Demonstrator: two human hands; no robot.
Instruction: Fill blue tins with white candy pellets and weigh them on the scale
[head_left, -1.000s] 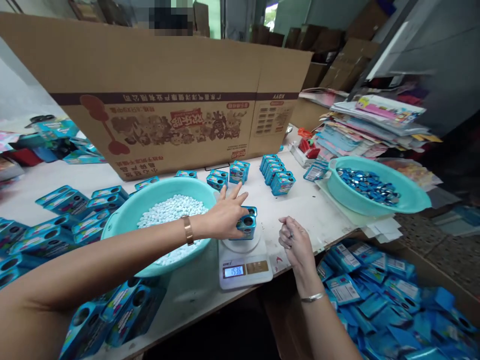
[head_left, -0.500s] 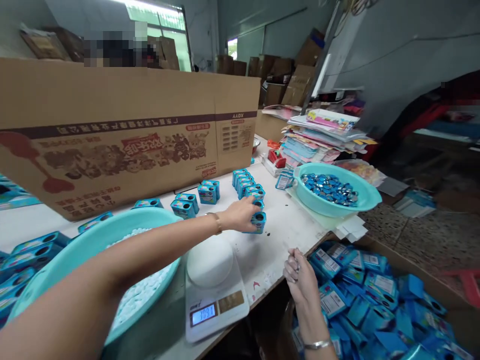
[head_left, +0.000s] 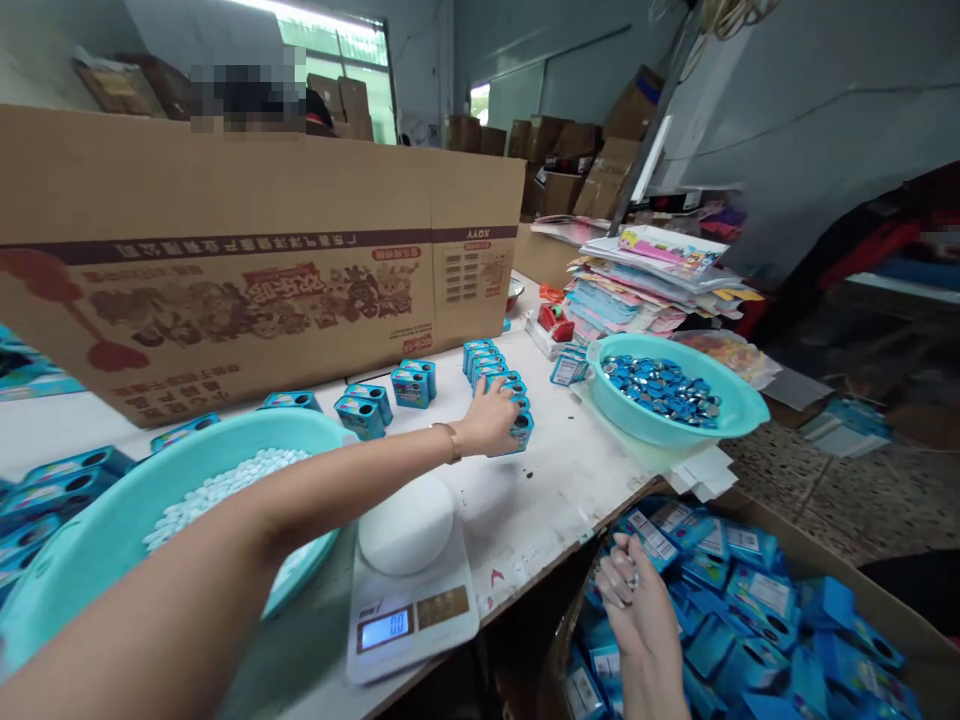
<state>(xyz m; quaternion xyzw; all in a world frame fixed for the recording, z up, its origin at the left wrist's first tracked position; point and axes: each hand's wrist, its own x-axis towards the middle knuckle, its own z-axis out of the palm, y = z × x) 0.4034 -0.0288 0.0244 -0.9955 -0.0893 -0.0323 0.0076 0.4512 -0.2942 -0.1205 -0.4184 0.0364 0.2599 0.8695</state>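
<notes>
Left hand point(head_left: 491, 420) stretched far across the white tabletop point(head_left: 570, 470), fingers closed around a small blue printed tin box point(head_left: 523, 428) at the near end of a row of matching blue tin boxes point(head_left: 489, 365); held box stood on the table, touching or just beside the next one in the row. Gold bracelet point(head_left: 448, 442) on that wrist. Right hand point(head_left: 634, 600) hung low past the near table edge, above a brown carton heaped with flat blue packets point(head_left: 742, 610); fingers curled in, ring showing, but whether anything was pinched could not be told.

Near the left forearm sat a white digital kitchen scale point(head_left: 411, 580), round platform bare. Left of the scale, a large turquoise plastic basin of white oval tablets point(head_left: 75, 560). Right of the row, well apart from the hand, a second turquoise plastic basin of round blue lids point(head_left: 675, 400). Behind, along the far side, a long brown cardboard sheet printed with cartoon figures point(head_left: 247, 260) stood upright. Far right, a stack of coloured paper sheets point(head_left: 645, 280). More blue tin boxes point(head_left: 382, 395) stood between the cardboard and the tablet basin.
</notes>
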